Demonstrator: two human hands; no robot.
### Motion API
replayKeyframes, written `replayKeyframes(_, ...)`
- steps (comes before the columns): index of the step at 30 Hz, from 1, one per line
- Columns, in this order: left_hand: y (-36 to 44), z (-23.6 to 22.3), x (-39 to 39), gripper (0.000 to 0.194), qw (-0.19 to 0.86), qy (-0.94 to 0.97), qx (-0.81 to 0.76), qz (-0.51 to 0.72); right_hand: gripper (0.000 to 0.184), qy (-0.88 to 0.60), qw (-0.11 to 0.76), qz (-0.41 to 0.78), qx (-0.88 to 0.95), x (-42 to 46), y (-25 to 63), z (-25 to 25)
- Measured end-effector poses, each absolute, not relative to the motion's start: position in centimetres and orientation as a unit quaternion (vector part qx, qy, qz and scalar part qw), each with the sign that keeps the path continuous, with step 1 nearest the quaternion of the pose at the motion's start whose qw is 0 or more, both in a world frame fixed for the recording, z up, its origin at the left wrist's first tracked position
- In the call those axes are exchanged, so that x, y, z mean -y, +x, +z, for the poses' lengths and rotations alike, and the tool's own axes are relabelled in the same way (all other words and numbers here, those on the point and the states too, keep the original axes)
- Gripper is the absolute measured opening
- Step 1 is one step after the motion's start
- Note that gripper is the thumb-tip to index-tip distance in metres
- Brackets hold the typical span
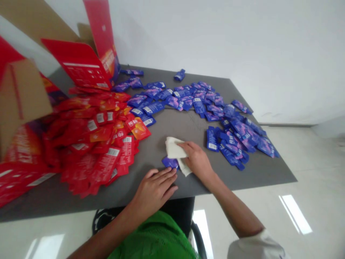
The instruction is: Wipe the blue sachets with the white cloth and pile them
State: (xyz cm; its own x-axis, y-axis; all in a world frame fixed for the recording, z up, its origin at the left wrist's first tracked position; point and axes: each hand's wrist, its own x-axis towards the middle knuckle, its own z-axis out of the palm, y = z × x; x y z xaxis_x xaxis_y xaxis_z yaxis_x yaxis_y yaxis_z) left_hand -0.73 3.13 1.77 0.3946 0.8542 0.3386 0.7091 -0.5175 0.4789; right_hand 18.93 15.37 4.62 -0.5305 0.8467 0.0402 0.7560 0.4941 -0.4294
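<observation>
Near the front edge of the grey table, my left hand [157,187] lies with its fingers stretched out, fingertips on the lower end of a small blue-purple pouch [170,162]. My right hand [198,160] grips a folded cream cloth [175,148], which rests over the upper part of that pouch. Part of the cloth hangs down below my right fingers. Most of the pouch is hidden under the cloth and my left fingertips.
A large heap of red pouches [94,133] lies on the left. Several open red cartons [81,64] stand behind and beside it. Blue pouches [185,95] spread in an arc across the back and right of the grey table [178,124]. A white wall [215,36] rises behind.
</observation>
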Motion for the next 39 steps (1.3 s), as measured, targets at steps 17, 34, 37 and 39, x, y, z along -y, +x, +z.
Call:
replayKeyframes(17, -0.7, 1.7, -3.2, 0.027, 0.135, 0.821, -0.479, 0.281, 0.056, -0.497, 0.168, 0.144, 0.839, -16.5, 19.9, 5.9)
replayKeyframes(34, -0.7, 1.8, -3.1, 0.023, 0.147, 0.819, -0.486, 0.267, 0.063, -0.453, 0.187, 0.175, 0.854, -14.3, 18.7, 6.6)
replayKeyframes(37, -0.8, 1.9, -3.0, 0.016, 0.162, 0.812, -0.501, 0.25, 0.059, -0.399, 0.132, 0.207, 0.883, -11.6, 16.6, 6.1)
replayKeyframes(39, -0.7, 1.9, -3.1, 0.018, 0.162, 0.812, -0.501, 0.25, 0.057, -0.405, 0.108, 0.214, 0.882, -11.6, 16.3, 5.3)
